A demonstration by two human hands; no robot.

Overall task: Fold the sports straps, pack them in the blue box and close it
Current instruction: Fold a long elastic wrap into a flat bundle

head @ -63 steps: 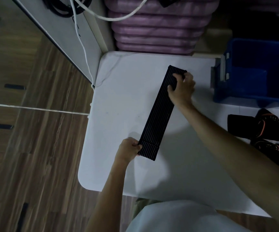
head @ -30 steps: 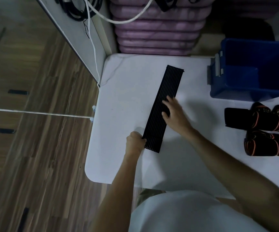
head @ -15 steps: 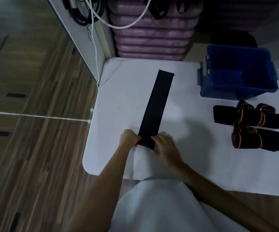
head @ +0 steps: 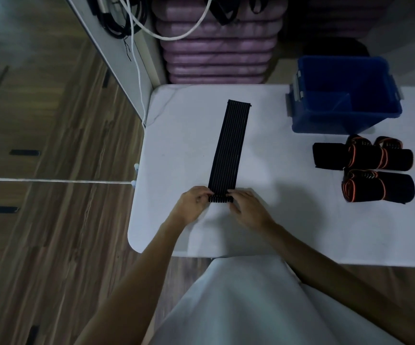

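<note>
Both hands [head: 222, 207] pinch strap's [head: 230, 150] near end.

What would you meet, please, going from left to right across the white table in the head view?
Left hand → flat black ribbed strap, its near end pinched by both hands → right hand → two rolled black-and-orange straps, with the open blue box behind them.

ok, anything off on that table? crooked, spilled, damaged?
Nothing stands out. The black strap lies flat on the white table, slightly slanted, with the left hand and right hand pinching its near end. Two rolled straps sit tidy beside the open blue box. No spill or damage shows.
</note>
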